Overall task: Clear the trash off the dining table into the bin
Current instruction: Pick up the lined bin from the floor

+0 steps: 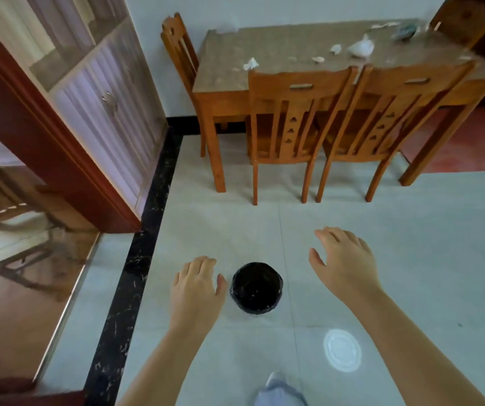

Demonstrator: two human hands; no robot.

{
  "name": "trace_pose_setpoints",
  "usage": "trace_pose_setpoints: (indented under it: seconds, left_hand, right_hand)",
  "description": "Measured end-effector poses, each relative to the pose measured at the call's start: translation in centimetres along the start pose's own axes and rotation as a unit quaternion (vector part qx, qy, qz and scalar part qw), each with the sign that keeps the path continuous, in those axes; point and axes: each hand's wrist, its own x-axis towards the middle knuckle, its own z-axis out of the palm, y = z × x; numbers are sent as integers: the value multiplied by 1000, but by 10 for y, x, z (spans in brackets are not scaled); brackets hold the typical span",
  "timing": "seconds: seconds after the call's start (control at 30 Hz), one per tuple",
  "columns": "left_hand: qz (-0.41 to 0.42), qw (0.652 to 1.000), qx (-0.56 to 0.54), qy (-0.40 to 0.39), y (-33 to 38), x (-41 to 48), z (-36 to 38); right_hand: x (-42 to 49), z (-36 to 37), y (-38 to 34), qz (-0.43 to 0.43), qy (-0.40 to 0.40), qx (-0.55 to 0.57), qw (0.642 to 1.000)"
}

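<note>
Left hand [195, 285] and right hand [343, 259] are hovering, fingers relaxed and empty, flanking the bin [256, 287]; trash [360, 48] is lying on the counter [279, 51].

- No text, label, brand, number or sign can be read.
- The bin [256, 287] between the left hand [195, 285] and the right hand [345, 262] shows plain black.
- The white disc [342, 350] on the floor, near the right hand, is too blurred to read.
- The trash [360, 48] on the desk [279, 51], far beyond both hands, is also too blurred.
</note>
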Motion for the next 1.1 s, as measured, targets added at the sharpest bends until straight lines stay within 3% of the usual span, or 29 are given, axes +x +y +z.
trace_pose_setpoints:
  seconds: [0.27, 0.53, 0.73, 1.1]
  left_hand:
    - [-100, 990, -13, -102, -48, 75, 127]
    - [-232, 950, -75, -195, -124, 113, 311]
    - [-259, 930, -96, -242, -176, 108, 446]
    - [-359, 892, -141, -234, -239, 95, 590]
  right_hand:
    - [87, 126, 21, 5, -61, 40, 997]
    - [119, 317, 49, 25, -126, 53, 990]
    - [117, 453, 65, 45, -188, 73, 978]
    - [109, 590, 86, 41, -171, 83, 981]
